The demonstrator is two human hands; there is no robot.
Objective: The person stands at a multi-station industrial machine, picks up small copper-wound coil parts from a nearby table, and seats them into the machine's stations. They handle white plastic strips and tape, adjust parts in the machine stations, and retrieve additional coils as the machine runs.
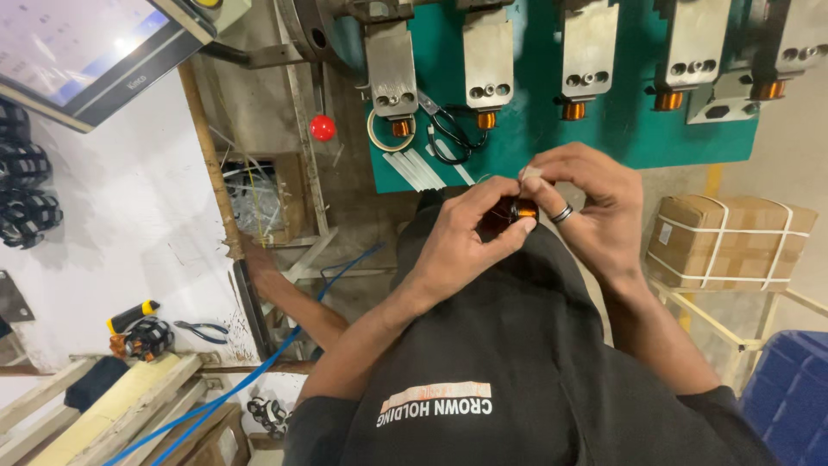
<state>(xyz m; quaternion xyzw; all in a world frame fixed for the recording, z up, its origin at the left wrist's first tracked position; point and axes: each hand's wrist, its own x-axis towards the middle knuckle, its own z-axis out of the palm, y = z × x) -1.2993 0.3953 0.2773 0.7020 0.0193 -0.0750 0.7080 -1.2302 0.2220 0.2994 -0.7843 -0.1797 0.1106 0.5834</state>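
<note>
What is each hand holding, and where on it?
Left hand pinches the small copper-wound coil by its dark end. Right hand fingertips pinch a pale strip above it.

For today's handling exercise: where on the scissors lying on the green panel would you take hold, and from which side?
Take the scissors by the black loop handles, coming from the near, lower edge of the green panel. The loops point that way, while the blades run up toward the metal blocks.

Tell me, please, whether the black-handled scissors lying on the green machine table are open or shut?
Shut: the black-handled scissors lie flat on the green machine table, their blades together in a single strip, loops side by side.
</note>
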